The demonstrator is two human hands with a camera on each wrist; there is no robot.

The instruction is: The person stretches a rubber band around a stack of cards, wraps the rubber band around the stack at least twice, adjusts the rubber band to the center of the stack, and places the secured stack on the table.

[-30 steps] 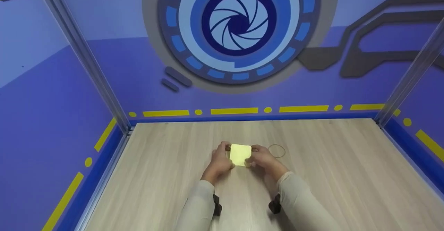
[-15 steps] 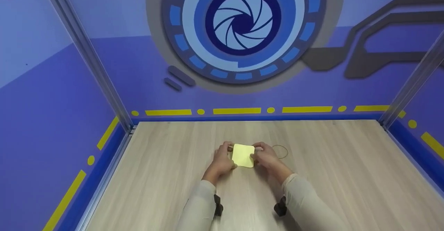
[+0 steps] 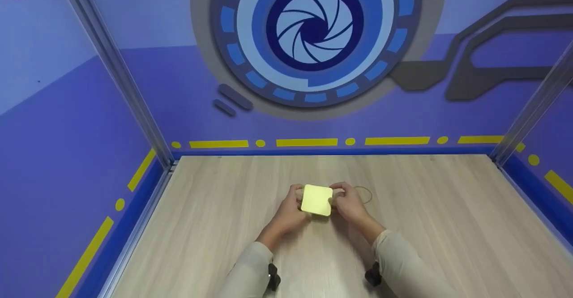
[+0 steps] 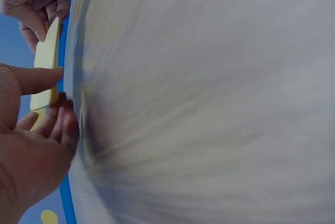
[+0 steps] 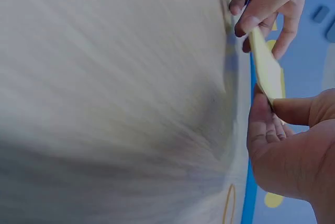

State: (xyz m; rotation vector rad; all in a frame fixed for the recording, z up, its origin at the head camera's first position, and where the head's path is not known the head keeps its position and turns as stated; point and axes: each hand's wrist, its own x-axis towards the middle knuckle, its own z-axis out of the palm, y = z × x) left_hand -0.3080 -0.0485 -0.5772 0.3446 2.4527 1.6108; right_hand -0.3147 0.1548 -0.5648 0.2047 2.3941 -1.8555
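A thin, pale yellow square pad (image 3: 317, 200) with rounded corners is held up between both hands, tilted above the table. My left hand (image 3: 288, 210) grips its left side; in the left wrist view the left thumb lies across the pad (image 4: 46, 59) and the fingers curl beneath. At the opposite side my right hand (image 3: 351, 205) pinches the pad's edge between thumb and fingers, seen close in the right wrist view, where the pad (image 5: 267, 72) appears nearly edge-on. Whether it is one piece or a stack, I cannot tell. Partly behind the right hand lies a thin tan rubber band (image 3: 371, 195).
The light wood table (image 3: 215, 226) stretches out around both hands. A blue back wall (image 3: 156, 92) with printed shapes rises behind it, and metal posts (image 3: 125, 78) stand at the corners.
The yellow pad looks slightly raised and tilted, and the left thumb no longer shows at its near corner. Both hands have shifted a little with it. The rubber band stays on the table.
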